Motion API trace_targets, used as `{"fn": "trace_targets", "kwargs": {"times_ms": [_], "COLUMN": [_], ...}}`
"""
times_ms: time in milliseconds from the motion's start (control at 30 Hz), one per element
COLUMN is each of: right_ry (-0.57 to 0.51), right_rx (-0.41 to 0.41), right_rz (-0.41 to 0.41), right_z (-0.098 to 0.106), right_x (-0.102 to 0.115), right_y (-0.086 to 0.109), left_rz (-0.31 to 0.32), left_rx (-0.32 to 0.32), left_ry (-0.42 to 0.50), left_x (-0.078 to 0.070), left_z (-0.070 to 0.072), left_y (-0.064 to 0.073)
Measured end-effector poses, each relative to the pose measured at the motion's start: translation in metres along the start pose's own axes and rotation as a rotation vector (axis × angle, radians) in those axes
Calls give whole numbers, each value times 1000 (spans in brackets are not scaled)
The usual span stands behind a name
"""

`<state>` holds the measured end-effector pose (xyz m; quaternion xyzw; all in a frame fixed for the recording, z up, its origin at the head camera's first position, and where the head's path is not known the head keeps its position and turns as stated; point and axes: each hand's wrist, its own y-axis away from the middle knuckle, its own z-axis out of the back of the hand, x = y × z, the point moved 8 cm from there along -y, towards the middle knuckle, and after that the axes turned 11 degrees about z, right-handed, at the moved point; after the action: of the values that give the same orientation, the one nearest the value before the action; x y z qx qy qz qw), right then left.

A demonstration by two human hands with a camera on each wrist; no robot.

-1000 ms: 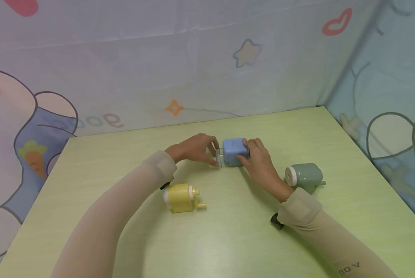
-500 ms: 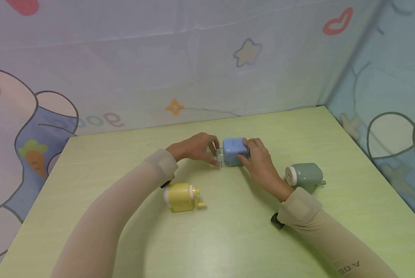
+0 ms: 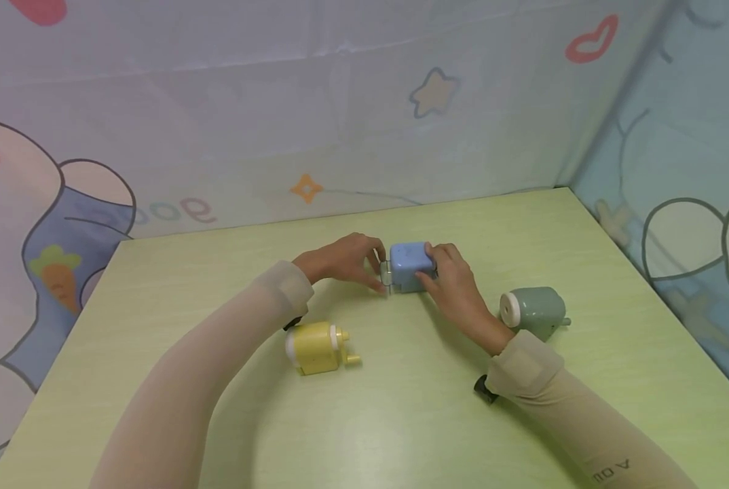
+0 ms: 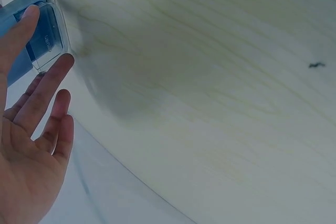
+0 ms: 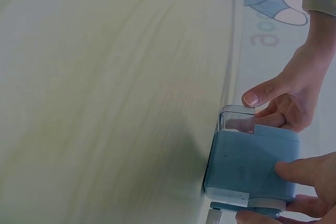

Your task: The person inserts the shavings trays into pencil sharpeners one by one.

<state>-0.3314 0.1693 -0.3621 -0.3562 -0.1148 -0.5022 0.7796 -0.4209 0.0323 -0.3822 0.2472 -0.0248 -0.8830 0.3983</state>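
Note:
A blue crank pencil sharpener [image 3: 410, 267] stands on the table, its clear shavings drawer [image 3: 386, 273] sticking partly out of its left end. My left hand [image 3: 347, 262] pinches that drawer between thumb and fingers; in the left wrist view the thumb [image 4: 30, 17] lies over the clear plastic. The right hand [image 3: 456, 288] grips the sharpener's body at the opposite end, near the crank side. Seen from the right wrist, the body [image 5: 252, 163] lies between thumb and fingers, with the drawer [image 5: 237, 119] beyond it.
A yellow pencil sharpener [image 3: 317, 348] stands nearer, beside the left forearm. To the right, a green pencil sharpener [image 3: 537, 309] stands close to the right wrist, partly behind the sleeve. Printed cloth [image 3: 248, 122] hangs along the table's back edge [image 3: 267, 223].
Both hands keep their places on the blue pencil sharpener. The clear drawer appears to stick out slightly less than a second ago. The yellow and green sharpeners have not moved.

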Motion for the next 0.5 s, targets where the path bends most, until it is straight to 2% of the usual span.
{"fn": "trace_targets", "kwargs": {"times_ms": [500], "right_ry": [-1], "right_rx": [8], "right_rz": [-3], "right_z": [-1], "right_x": [-1], "right_y": [0], "left_rz": [-20], "left_rx": [-3], "left_ry": [6], "left_x": [0], "left_z": [-1], "left_y": [-6]}}
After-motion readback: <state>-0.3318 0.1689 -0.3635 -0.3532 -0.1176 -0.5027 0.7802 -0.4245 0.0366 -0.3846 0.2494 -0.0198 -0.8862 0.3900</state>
